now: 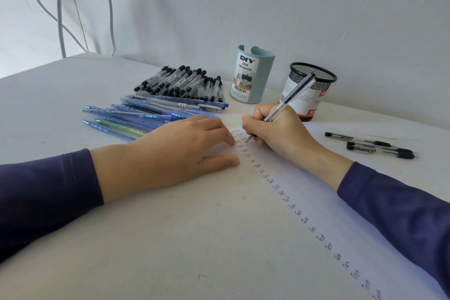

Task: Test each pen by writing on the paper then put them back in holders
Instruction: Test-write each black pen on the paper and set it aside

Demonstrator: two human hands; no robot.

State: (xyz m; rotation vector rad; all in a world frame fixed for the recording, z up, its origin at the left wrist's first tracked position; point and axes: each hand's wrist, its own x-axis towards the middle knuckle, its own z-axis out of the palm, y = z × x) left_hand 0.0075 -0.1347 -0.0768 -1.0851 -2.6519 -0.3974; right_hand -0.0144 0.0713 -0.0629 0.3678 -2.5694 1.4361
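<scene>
While right hand holds it, clear pen, dark tip on paper

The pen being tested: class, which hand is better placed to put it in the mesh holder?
Right hand: it grips the pen, and the mesh holder stands just beyond it.

pen clear glossy plastic | holder black mesh, probably metal | paper matt

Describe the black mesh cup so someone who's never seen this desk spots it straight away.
At the back of the table, against the wall, two pen holders stand side by side. Take the right one, behind the right hand gripping a pen. Unlike the solid pale-blue organizer beside it, the mesh cup is black netting with a white-and-red label.
</scene>
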